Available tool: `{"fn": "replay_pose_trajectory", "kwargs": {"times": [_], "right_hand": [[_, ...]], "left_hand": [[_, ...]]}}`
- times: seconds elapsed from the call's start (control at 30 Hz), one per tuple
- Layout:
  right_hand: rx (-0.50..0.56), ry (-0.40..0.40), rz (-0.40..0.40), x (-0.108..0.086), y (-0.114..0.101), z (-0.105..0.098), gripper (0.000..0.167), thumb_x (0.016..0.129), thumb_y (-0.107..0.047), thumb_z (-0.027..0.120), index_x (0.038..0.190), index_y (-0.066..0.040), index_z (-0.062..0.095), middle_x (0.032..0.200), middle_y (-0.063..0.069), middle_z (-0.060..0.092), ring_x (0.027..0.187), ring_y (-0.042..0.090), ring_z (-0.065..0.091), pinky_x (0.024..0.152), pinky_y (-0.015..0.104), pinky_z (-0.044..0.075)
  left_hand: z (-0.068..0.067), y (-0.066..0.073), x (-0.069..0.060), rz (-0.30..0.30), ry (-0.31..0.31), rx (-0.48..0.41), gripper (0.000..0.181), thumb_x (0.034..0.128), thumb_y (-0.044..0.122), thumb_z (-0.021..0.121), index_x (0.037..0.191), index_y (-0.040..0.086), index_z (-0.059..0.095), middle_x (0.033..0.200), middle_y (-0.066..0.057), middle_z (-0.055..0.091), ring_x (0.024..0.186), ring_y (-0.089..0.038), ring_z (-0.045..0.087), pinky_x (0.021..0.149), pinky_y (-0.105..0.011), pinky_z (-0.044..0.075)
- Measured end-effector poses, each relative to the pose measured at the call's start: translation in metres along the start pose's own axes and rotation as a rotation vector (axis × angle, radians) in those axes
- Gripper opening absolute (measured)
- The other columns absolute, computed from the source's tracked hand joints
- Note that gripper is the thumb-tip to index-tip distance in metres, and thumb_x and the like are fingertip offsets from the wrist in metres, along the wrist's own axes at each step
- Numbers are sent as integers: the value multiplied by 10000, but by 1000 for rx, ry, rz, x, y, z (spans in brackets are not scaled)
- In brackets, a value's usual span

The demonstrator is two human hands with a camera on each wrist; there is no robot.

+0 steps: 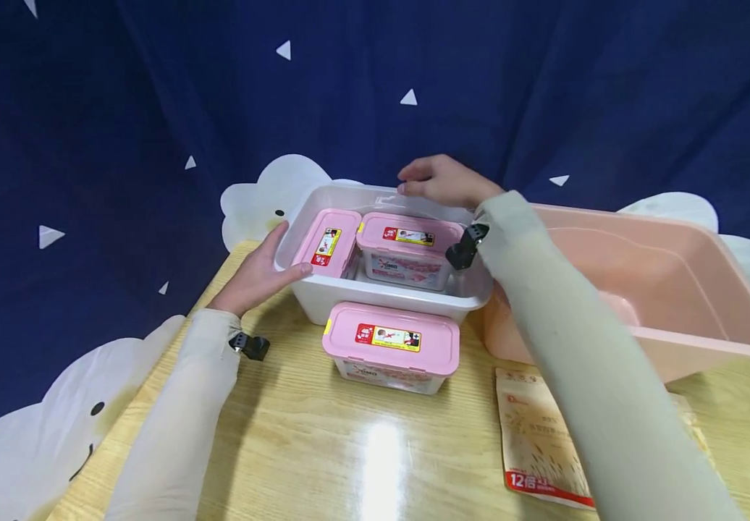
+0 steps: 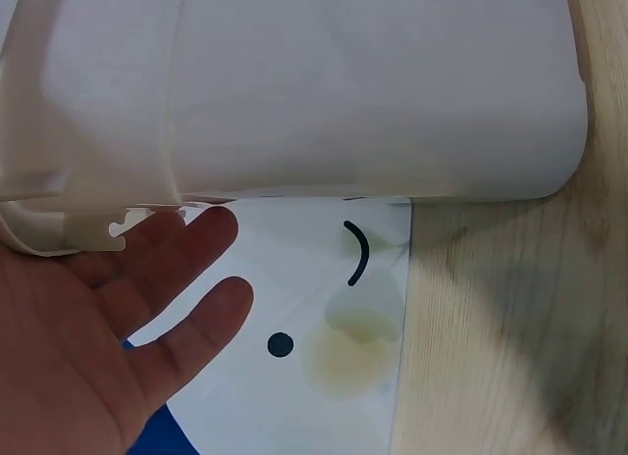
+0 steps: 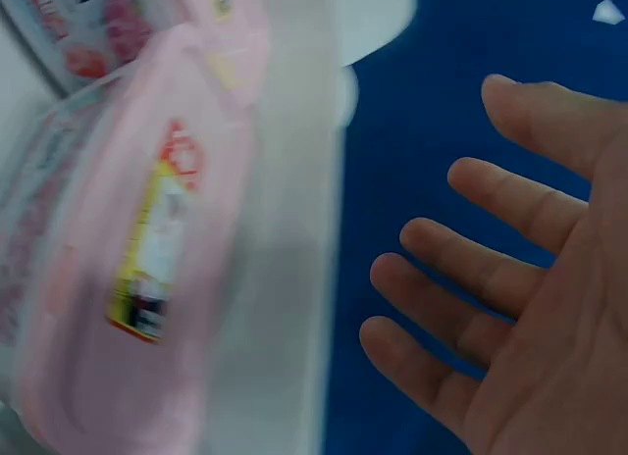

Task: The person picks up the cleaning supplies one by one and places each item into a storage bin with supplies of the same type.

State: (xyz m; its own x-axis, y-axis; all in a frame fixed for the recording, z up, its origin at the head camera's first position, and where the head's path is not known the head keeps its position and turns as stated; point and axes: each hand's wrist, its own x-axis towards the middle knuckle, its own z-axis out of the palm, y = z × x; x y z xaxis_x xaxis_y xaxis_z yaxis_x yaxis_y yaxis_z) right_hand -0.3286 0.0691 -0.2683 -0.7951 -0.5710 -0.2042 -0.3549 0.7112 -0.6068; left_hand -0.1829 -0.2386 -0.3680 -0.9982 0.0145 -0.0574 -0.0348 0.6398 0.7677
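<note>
A white plastic bin [image 1: 375, 293] stands on the table with two pink-lidded OMO tubs inside, the left tub [image 1: 326, 242] lengthwise and the right tub [image 1: 407, 239] crosswise. In front of the bin sits a third pink-lidded tub [image 1: 391, 344]. My left hand [image 1: 258, 275] is at the bin's left end, its fingers extended beside the rim; whether they bear on it is hard to tell. Over the bin's far side hovers my right hand [image 1: 449, 179]. In the right wrist view its spread fingers [image 3: 471, 269] are apart from the rim and hold nothing.
To the right is a larger pink bin [image 1: 649, 289], close beside the white one. A tan pouch [image 1: 538, 434] lies on the wooden table [image 1: 310, 449], partly under my right forearm. Behind hangs a dark blue curtain [image 1: 349, 94] with white shapes.
</note>
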Motion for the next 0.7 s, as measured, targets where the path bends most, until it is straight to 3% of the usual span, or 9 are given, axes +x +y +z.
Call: {"fn": "replay_pose_trajectory", "kwargs": {"times": [0.27, 0.47, 0.7], "right_hand": [[-129, 80, -152, -31, -25, -15, 434, 983, -258, 579, 1384, -93, 567, 1420, 110, 581, 1306, 274, 529, 1135, 452, 429], [-262, 139, -259, -53, -28, -3, 376, 962, -233, 610, 1310, -94, 632, 1372, 109, 612, 1257, 278, 546, 1121, 460, 436], [-289, 242, -458, -89, -28, 21, 298, 931, -209, 659, 1211, -110, 688, 1304, 85, 647, 1242, 272, 558, 1093, 476, 444]], "left_hand": [[-7, -2, 8, -12, -7, 3, 1005, 872, 479, 683, 1612, 235, 48, 1636, -135, 268, 1472, -380, 317, 1192, -628, 260], [-9, -6, 10, -26, -10, -5, 1013, 871, 487, 686, 1612, 251, 36, 1644, -128, 250, 1481, -375, 302, 1198, -624, 251], [-10, -8, 7, -35, -2, 17, 1035, 865, 501, 685, 1611, 258, 9, 1648, -149, 230, 1480, -394, 300, 1189, -636, 256]]}}
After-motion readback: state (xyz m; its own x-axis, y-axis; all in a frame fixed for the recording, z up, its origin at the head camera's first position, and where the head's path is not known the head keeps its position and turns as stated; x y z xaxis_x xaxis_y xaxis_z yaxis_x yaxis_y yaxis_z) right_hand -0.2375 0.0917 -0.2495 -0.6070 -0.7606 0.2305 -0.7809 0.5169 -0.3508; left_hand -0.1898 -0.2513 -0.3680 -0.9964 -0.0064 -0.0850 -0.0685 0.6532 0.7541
